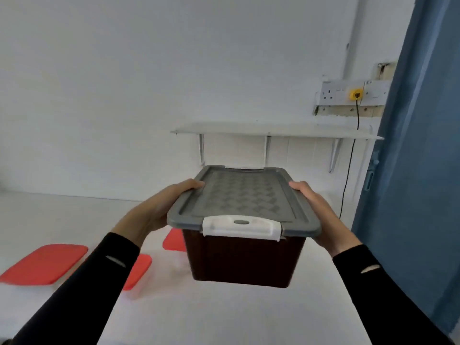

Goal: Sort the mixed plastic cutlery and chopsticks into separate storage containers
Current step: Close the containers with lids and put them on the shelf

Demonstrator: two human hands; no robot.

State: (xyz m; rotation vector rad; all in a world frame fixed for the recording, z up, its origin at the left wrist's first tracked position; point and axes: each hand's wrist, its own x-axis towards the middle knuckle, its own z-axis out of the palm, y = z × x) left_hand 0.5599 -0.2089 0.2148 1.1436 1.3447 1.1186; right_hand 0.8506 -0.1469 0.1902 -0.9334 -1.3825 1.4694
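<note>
I hold a dark brown storage box point(242, 260) with a grey patterned lid point(242, 195) and a white front latch point(241, 226) above the white table point(224, 317). My left hand point(159, 207) grips the lid's left edge, thumb on top. My right hand point(321, 212) grips the right edge in the same way. The lid is closed and hides the box's inside. No cutlery or chopsticks are in view.
Three red-lidded containers lie on the table at the left: a large one point(44, 263), a smaller one point(138, 270) partly behind my left arm, and a third point(174, 240) partly behind the box. A wall shelf point(273, 131) and a blue curtain point(418, 170) stand behind.
</note>
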